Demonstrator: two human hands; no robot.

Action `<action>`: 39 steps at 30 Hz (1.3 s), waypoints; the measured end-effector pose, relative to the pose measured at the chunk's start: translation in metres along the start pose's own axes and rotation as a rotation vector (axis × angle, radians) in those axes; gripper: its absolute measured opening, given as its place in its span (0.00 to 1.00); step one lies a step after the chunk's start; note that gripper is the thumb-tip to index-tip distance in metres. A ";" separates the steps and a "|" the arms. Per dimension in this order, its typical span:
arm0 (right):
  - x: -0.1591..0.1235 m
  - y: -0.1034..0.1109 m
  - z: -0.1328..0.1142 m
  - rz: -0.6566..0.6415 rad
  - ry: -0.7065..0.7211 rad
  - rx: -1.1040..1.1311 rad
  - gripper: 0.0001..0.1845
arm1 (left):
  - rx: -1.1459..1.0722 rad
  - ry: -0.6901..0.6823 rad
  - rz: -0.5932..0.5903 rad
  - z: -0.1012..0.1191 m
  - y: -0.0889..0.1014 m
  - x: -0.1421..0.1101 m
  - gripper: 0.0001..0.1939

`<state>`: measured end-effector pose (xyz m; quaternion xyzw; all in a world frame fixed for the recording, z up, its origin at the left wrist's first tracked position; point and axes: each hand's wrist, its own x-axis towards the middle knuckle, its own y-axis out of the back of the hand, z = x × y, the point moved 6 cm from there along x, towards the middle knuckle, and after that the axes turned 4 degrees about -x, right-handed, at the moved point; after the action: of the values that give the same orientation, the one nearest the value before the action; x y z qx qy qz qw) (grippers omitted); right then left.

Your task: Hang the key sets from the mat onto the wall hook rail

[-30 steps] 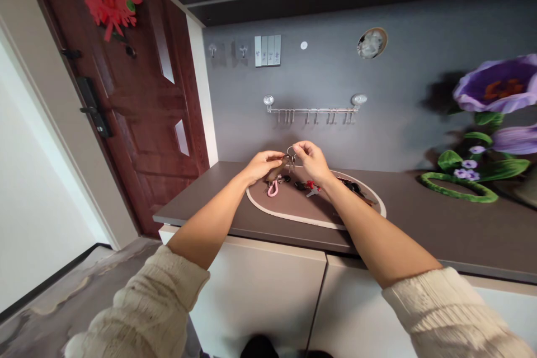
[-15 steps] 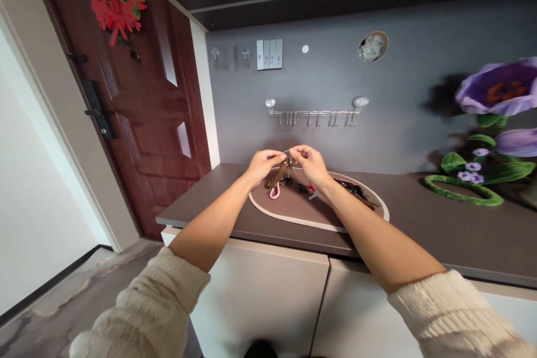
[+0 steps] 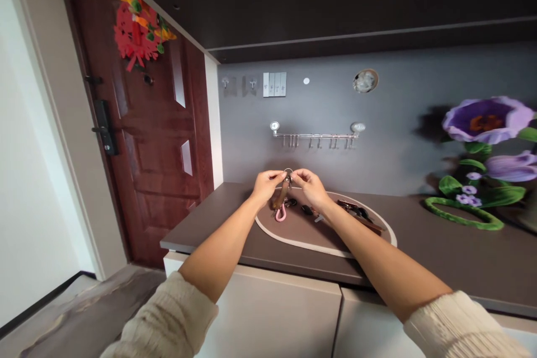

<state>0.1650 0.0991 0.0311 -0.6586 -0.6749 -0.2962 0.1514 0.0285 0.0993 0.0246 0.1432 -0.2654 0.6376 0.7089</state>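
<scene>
Fingertips (image 3: 282, 175) of the left hand (image 3: 265, 187) and the right hand (image 3: 310, 184) are pinched narrowly on a key ring (image 3: 287, 169), held above the far left part of an oval mat (image 3: 302, 232). Beneath it a brown strap (image 3: 279, 196) is hung, with a pink loop (image 3: 281, 219) below; whether the mat is touched cannot be told. Farther right, a silver key (image 3: 319, 218) is seen on the mat.
</scene>
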 end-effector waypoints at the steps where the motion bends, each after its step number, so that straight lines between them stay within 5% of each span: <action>1: 0.003 0.000 -0.002 0.001 0.013 -0.010 0.14 | 0.001 -0.013 0.018 0.001 0.002 0.001 0.15; 7: 0.031 -0.001 -0.012 0.020 0.018 -0.018 0.12 | 0.112 -0.052 0.250 0.001 0.023 0.007 0.16; 14: 0.069 -0.006 -0.015 0.087 -0.191 0.136 0.04 | 0.308 -0.116 0.342 -0.008 0.035 0.012 0.13; 21: 0.094 -0.014 0.002 0.224 -0.331 0.223 0.06 | 0.436 -0.160 0.355 -0.006 0.035 0.011 0.12; 39: 0.112 -0.019 0.034 0.368 -0.359 0.095 0.06 | 0.568 -0.149 0.366 -0.006 0.035 0.011 0.13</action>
<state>0.1432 0.2097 0.0674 -0.8045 -0.5728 -0.1103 0.1113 -0.0044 0.1164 0.0210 0.3312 -0.1496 0.7902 0.4934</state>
